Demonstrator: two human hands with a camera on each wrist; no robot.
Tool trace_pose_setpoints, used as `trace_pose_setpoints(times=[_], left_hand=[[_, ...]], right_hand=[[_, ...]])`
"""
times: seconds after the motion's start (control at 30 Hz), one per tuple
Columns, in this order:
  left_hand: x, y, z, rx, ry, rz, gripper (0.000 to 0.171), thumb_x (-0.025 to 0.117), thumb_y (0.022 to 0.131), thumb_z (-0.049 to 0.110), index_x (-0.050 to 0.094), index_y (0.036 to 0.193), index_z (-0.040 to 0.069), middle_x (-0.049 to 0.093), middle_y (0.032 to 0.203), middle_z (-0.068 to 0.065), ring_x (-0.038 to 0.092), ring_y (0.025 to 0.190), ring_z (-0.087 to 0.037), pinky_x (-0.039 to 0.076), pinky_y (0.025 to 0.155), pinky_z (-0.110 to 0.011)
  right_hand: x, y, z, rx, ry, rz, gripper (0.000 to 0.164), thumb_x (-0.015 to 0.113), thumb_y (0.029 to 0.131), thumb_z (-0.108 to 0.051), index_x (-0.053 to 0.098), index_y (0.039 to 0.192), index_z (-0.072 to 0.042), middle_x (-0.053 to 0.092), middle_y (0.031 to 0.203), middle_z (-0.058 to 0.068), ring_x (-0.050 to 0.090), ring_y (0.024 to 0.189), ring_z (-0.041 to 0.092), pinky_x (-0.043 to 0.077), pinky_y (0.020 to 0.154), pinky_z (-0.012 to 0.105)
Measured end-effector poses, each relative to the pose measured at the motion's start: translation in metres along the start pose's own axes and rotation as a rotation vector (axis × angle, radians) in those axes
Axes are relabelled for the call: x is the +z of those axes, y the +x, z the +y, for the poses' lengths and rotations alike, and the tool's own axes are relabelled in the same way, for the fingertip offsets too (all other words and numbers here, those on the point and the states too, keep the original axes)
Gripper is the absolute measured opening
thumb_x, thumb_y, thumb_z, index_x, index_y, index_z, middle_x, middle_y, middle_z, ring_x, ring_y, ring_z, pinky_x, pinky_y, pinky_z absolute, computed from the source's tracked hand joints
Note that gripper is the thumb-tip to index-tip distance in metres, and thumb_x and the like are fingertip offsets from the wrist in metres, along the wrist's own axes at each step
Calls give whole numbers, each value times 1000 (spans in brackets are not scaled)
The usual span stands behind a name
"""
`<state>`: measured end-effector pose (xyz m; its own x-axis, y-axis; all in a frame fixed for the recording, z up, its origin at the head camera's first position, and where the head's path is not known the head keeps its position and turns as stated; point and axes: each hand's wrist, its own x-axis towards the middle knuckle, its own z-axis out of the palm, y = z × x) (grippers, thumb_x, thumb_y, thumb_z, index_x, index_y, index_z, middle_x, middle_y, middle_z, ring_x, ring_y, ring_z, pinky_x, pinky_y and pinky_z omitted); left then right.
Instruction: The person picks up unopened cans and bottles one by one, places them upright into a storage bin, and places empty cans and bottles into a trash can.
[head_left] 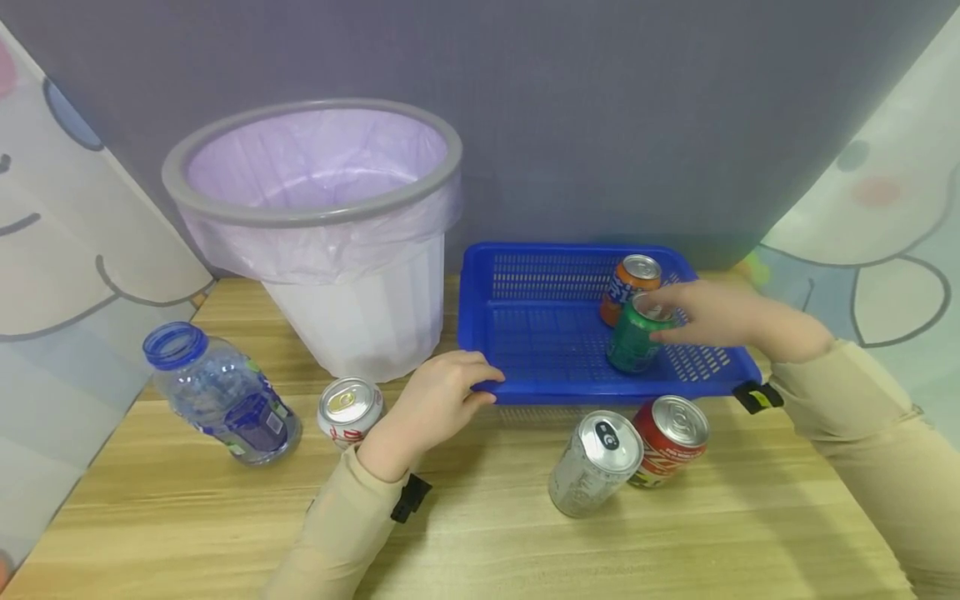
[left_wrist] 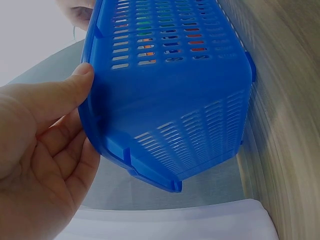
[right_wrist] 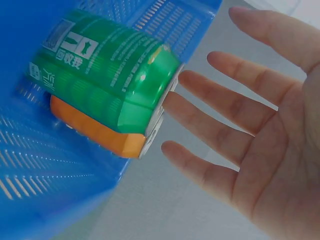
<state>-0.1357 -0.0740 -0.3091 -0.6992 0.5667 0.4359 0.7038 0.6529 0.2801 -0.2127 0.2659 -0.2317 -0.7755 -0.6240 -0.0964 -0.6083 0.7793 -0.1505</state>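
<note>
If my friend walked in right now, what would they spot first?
Probably the big white bin at the back left, with its purple bag. Next, the bright blue basket right of it, where a green can and an orange can stand. The right grip is by the green can's top.

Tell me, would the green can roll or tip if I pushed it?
The green can might tip if pushed up high, because it stands taller than it is wide. On its side, it would probably roll, since it's round, but the walled blue basket would likely stop it. Its shiny surface could feel slippery.
</note>
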Motion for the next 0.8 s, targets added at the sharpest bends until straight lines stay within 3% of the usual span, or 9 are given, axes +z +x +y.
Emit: trace_pose_setpoints(times=[0.47, 0.8], left_hand=[[1, 0, 1, -8, 0, -4, 20, 75, 79, 12, 73, 99, 10, 70, 92, 1, 66, 90, -16, 54, 82, -30], [1, 0, 1, -13, 0, -5, 19, 75, 79, 11, 73, 99, 11, 70, 92, 2, 65, 89, -15, 54, 80, -29]], right_hand=[[15, -18, 1, -91, -61, 138, 33, 73, 82, -17, 65, 110, -2, 68, 109, 13, 65, 99, 31, 53, 84, 48], [32, -34, 0, -210, -59, 290, 29, 76, 74, -7, 68, 102, -7, 70, 98, 1, 66, 83, 13, 56, 70, 35]])
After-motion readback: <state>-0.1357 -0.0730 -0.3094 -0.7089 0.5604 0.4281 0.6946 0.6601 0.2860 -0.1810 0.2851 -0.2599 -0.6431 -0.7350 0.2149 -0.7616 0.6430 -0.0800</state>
